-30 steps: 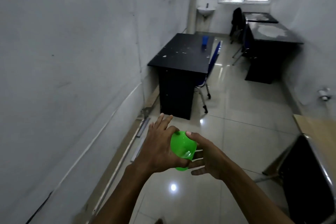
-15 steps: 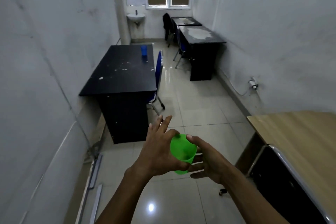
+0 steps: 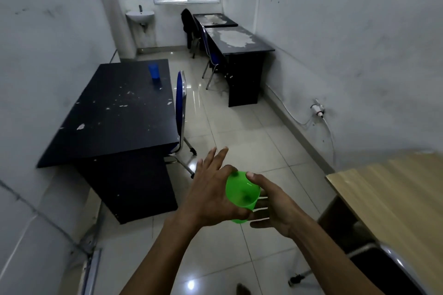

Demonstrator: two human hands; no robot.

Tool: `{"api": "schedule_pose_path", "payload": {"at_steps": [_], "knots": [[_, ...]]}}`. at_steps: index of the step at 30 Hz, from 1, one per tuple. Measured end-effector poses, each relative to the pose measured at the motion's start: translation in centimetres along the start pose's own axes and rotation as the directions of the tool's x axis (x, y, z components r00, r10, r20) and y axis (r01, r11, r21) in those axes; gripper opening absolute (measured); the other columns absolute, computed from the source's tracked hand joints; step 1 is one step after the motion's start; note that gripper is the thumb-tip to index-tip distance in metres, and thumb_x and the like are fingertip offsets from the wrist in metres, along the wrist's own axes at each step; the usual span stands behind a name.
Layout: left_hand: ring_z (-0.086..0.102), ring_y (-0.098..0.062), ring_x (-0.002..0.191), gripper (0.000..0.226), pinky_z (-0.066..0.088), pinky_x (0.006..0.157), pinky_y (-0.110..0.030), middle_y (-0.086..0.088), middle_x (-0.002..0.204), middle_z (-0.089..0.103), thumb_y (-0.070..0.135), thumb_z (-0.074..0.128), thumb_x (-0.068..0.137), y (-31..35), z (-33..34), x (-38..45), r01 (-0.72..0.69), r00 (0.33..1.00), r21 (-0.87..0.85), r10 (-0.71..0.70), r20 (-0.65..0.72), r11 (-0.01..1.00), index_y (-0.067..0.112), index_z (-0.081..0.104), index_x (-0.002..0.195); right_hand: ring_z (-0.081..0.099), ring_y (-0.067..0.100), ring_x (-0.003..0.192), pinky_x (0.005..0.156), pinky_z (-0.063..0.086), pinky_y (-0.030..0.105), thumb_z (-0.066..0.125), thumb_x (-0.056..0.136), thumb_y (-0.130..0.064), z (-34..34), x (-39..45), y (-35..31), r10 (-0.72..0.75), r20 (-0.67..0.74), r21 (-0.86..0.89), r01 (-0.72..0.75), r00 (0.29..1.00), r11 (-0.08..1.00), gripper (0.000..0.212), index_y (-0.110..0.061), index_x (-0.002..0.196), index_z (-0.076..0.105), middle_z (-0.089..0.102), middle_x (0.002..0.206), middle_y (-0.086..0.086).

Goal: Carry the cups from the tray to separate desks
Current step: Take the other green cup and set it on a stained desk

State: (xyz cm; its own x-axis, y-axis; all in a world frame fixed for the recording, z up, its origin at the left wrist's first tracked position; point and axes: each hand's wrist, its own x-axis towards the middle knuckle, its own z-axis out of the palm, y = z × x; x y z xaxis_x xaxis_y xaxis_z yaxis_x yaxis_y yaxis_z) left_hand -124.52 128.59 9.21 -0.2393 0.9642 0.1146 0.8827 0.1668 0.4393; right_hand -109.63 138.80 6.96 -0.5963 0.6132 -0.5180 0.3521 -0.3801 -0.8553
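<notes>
A bright green plastic cup is held upright between both hands, above the tiled floor. My left hand cups its left side with the fingers spread forward. My right hand grips its right side, thumb on the rim. A blue cup stands on the far end of the black desk at the left wall. No tray is in view.
A blue chair is tucked at the black desk. Two more dark desks with chairs line the right wall. A wooden desk and a black chair are at the near right. A sink hangs at the back.
The view has swung right and forward, so the black desk shifted left and the wooden desk came into view. Both hands have kept their hold on the green cup.
</notes>
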Motion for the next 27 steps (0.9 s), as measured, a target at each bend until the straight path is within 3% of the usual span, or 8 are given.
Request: {"api": "schedule_pose_path", "payload": {"at_steps": [12,16,21,27], "knots": [[-0.011,-0.011,0.148,0.094,0.008,0.121,-0.050,0.005,0.163,0.004,0.069,0.074,0.049,-7.9,-1.3,22.3,0.109,0.993,-0.118,-0.112,-0.024,0.987,0.029,0.047,0.130,0.072,0.031,0.085,0.087,0.054,0.047,0.066,0.058,-0.072,-4.4,20.8,-13.0,0.005,0.025,0.003,-0.005,1.000,1.000,0.078,-0.009,0.103,0.070,0.075,0.092,0.016],[-0.013,-0.010,0.148,0.092,0.008,0.121,-0.048,0.003,0.163,0.004,0.064,0.078,0.052,-11.1,-1.5,29.3,0.103,0.994,-0.144,-0.106,-0.008,0.984,0.026,0.048,0.130,0.072,0.032,0.083,0.085,0.055,0.046,0.067,0.057,-0.071,-5.2,27.8,-16.5,0.006,0.020,0.021,-0.007,1.000,1.000,0.078,-0.009,0.104,0.070,0.075,0.092,0.016],[-0.012,-0.010,0.147,0.101,0.012,0.120,-0.053,0.002,0.162,0.006,0.076,0.064,0.043,-16.4,-2.4,39.1,0.065,0.997,-0.170,-0.071,-0.029,0.983,0.026,0.048,0.130,0.073,0.032,0.084,0.085,0.056,0.047,0.067,0.057,-0.070,-5.8,36.9,-21.8,-0.023,-0.007,0.020,0.023,1.000,1.000,0.077,-0.009,0.104,0.069,0.075,0.092,0.016],[-0.011,-0.009,0.147,0.101,0.012,0.120,-0.051,0.002,0.162,0.008,0.074,0.065,0.043,-22.0,-5.0,50.2,0.022,0.999,-0.216,-0.029,-0.029,0.976,0.025,0.049,0.130,0.072,0.032,0.082,0.088,0.054,0.050,0.067,0.058,-0.069,-5.7,46.4,-29.1,-0.033,-0.055,0.058,0.036,0.998,0.998,0.073,-0.011,0.102,0.070,0.074,0.095,0.016]]}}
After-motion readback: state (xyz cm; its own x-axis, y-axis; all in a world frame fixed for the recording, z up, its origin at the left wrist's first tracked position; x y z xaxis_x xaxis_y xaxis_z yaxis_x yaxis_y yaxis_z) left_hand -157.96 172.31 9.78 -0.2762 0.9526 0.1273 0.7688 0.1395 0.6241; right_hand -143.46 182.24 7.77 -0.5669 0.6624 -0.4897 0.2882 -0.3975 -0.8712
